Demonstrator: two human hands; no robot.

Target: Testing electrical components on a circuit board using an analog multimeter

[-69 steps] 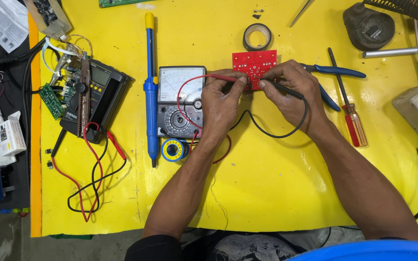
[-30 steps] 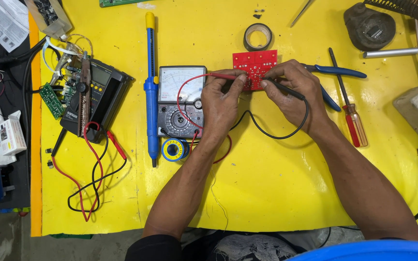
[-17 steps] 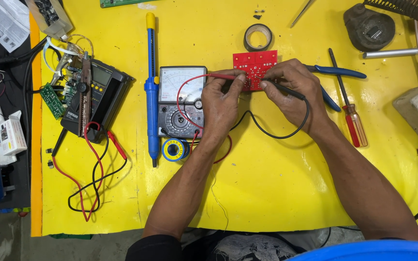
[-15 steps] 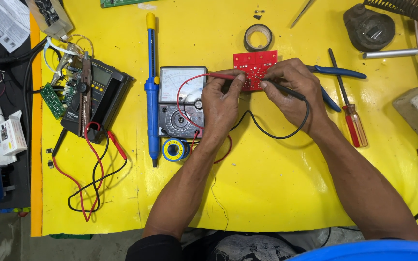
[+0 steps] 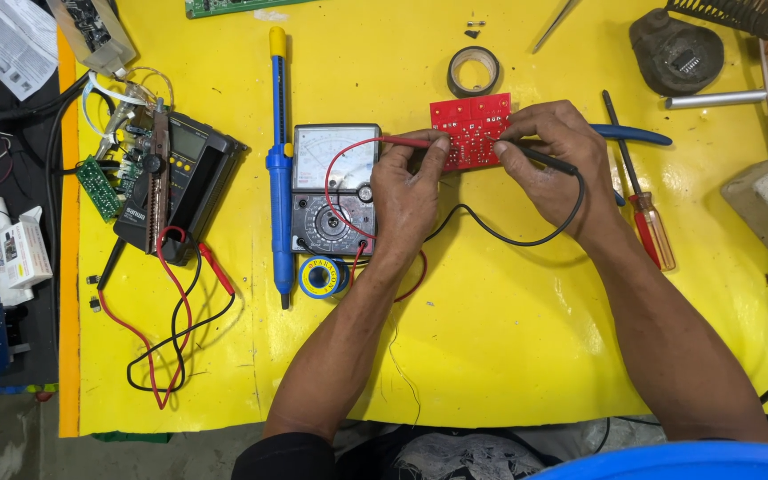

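Note:
A small red circuit board [image 5: 468,124] lies on the yellow table [image 5: 508,338]. My left hand [image 5: 409,191] pinches a red test probe [image 5: 402,141] with its tip on the board's left side. My right hand [image 5: 555,160] holds a black test probe [image 5: 544,160] against the board's right side. Red and black leads curl back to an analog multimeter [image 5: 335,188] lying just left of my left hand.
A blue desoldering pump [image 5: 278,169] lies left of the meter, a solder spool [image 5: 323,276] below it. A tape roll [image 5: 474,71] sits above the board. Blue-handled pliers [image 5: 633,135] and a screwdriver [image 5: 646,213] lie right. A second dark meter [image 5: 180,182] with leads is far left.

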